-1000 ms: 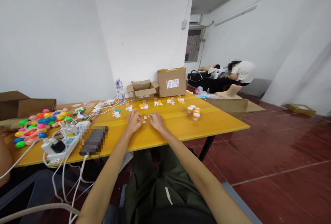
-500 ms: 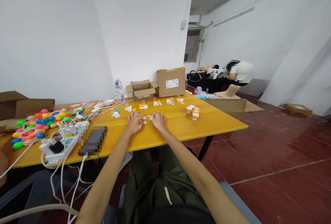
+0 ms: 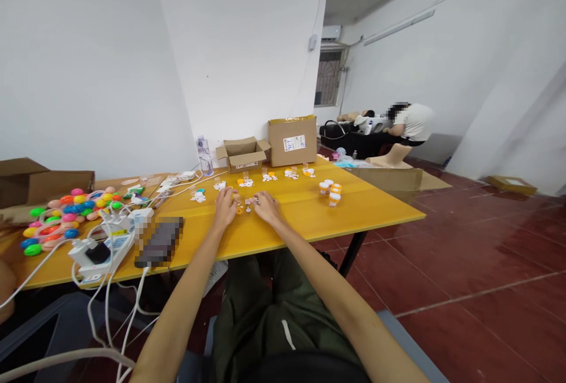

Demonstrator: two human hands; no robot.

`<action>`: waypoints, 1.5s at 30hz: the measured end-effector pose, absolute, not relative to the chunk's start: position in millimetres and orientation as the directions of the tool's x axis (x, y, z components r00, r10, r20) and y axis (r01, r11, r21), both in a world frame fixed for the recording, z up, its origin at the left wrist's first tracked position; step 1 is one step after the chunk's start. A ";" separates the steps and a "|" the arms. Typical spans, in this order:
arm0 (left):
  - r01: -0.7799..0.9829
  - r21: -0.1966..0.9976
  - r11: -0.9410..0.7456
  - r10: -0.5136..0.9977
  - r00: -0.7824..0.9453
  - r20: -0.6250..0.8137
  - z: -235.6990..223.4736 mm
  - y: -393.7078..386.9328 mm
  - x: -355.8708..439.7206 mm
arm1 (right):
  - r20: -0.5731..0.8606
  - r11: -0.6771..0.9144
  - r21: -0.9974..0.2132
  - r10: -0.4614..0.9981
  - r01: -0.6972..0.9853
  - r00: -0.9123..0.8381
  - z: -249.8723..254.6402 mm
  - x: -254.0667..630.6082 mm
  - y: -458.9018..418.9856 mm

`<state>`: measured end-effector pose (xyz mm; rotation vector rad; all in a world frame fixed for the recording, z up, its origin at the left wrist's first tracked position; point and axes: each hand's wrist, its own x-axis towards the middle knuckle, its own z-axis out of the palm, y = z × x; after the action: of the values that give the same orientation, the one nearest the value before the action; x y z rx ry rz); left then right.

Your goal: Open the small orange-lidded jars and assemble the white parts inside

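My left hand [image 3: 226,207] rests on the yellow table, its fingers curled at a small clear cup [image 3: 237,198]. Just below those fingertips lies an orange lid [image 3: 239,210]. My right hand [image 3: 266,207] faces it from the right, thumb and fingers pinched together at a small white piece [image 3: 254,200]. Between both hands are loose small white pieces [image 3: 248,208], too tiny to make out in detail. Beyond the hands, several little heaps of white pieces [image 3: 246,182] lie in a row, with clear cups and coloured lids.
Several orange-and-white capped cups [image 3: 335,197] are grouped to the right. An open carton [image 3: 243,156], a closed carton [image 3: 292,142] and a bottle [image 3: 204,156] stand at the back. Leftward are a phone [image 3: 160,241], a power strip [image 3: 112,253] with cables, and colourful beads [image 3: 71,215].
My left hand has shifted slightly up and away from the orange lid, which now shows more. My right hand has moved a little right, its fingers more bunched.
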<state>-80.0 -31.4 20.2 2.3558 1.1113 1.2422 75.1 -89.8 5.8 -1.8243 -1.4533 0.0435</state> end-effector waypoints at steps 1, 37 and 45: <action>0.494 0.555 -0.670 0.734 0.331 0.593 19.0 -28.7 -80.4 | 0.431 -0.012 -0.579 0.844 0.815 0.318 5.6 74.4 -89.5; 0.654 0.433 -0.620 0.782 0.466 0.414 25.7 -43.3 -77.7 | 0.467 0.040 -0.527 0.848 0.849 0.251 1.9 79.8 -82.4; 0.646 0.432 -0.629 0.774 0.473 0.421 24.0 -42.5 -77.9 | 0.428 0.041 -0.425 0.890 0.904 0.160 17.4 70.9 -99.8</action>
<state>-77.9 -42.5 24.0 2.5072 1.2282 0.8818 70.9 -99.8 17.4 -1.8216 -1.7045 -0.0301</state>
